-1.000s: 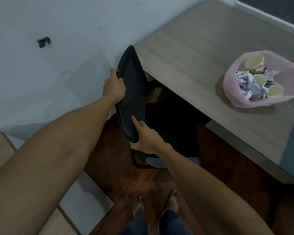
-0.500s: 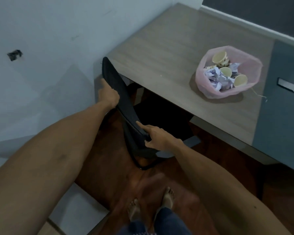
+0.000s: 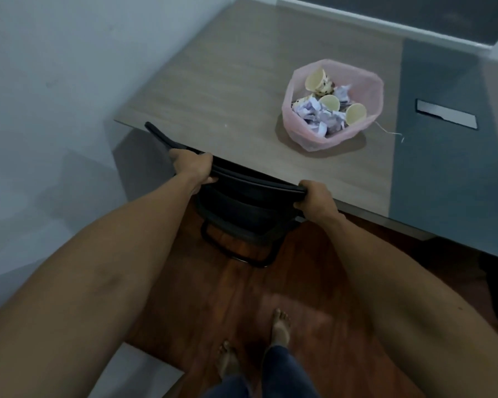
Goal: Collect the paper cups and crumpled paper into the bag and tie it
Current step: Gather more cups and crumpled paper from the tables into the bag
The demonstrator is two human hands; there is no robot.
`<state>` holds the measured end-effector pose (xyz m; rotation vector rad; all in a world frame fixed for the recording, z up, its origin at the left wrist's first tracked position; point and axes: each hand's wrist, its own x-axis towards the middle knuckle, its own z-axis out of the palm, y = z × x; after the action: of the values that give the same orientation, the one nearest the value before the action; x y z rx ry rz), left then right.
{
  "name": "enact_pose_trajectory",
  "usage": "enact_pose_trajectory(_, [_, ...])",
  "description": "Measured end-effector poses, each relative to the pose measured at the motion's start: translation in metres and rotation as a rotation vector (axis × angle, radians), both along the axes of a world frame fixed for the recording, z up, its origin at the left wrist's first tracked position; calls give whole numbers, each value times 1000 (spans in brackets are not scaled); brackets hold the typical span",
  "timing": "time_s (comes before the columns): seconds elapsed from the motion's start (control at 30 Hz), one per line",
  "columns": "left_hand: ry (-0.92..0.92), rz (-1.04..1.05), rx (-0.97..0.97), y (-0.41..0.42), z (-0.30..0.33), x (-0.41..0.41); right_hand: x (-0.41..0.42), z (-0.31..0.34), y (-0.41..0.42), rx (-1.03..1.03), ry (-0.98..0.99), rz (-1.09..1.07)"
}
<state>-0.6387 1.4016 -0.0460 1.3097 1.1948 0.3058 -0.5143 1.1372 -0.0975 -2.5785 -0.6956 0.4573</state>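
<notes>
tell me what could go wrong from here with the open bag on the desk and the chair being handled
1. The open pink plastic bag is untied, with paper cups and crumpled paper near its rim; a jolt to the grey wooden desk could spill them.
2. Both the left hand and right hand grip the black chair back at the desk edge; fingers might get pinched.

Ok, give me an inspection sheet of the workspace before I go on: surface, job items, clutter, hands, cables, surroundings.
Surface: wood-look desk, grey section at its right.
Job's things: pink bag stands open and untied on the desk, holding paper cups and crumpled paper.
Clutter: thin string beside the bag.
Grippers: left hand and right hand both grip the black chair backrest, tucked at the desk edge.
Cables: nothing seen.
Surroundings: white wall left, wooden floor, bare feet below.
</notes>
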Motion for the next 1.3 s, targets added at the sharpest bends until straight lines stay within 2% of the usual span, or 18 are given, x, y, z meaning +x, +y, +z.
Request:
enact_pose_trajectory(0.13, [-52, 3, -70, -12, -7, 24, 22, -3, -10, 27, 21, -111])
enact_pose_trajectory(0.3, [-99, 49, -172, -21, -7, 45, 40, -2, -13, 61, 32, -151])
enact_pose_trajectory(0.5, [-3, 17, -89, -8, 2, 47, 41, -4, -5, 67, 8, -128])
enact_pose_trajectory(0.6, [-32, 12, -37, -11, 1, 39, 39, -5, -5, 46, -2, -147])
enact_pose_trajectory(0.67, [52, -53, 64, -9, 0, 29, 37, -2, -6, -5, -16, -157])
enact_pose_trajectory(0.8, [435, -336, 642, 2, 9, 9, 35, 20, -10, -177, -51, -110])
enact_pose_trajectory(0.87, [494, -393, 830, -5, 20, 7, 37, 35, -15, -210, -70, -118])
enact_pose_trajectory(1.07, [385, -568, 895, -33, 44, 36, 54, 79, -33, -172, -151, -223])
enact_pose_trajectory(1.3, [285, -613, 895, -61, 62, 95, 100, 106, -60, -101, -228, -267])
